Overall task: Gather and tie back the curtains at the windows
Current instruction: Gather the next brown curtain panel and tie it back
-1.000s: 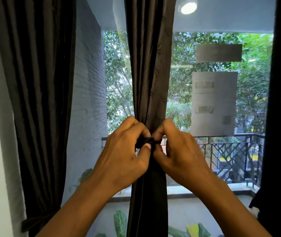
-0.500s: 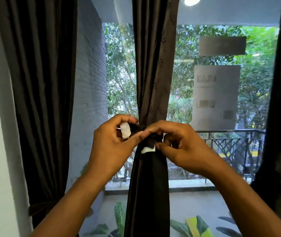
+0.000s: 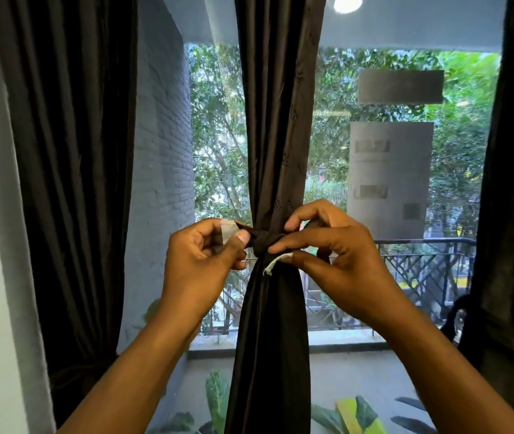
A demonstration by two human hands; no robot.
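Dark brown curtains, white tabs
Middle curtain (image 3: 277, 136) dark brown, faintly embroidered; tie-back (image 3: 263, 241) matching brown with white end tabs (image 3: 229, 230).

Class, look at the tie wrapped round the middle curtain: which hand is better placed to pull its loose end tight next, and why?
Probably the left hand: it already pinches the white-tipped end of the tie, free to pull outward. The right hand presses the wrap against the middle curtain.

One head-worn camera faces the window (image 3: 406, 183) straight on, close enough that both forearms fill the lower frame.
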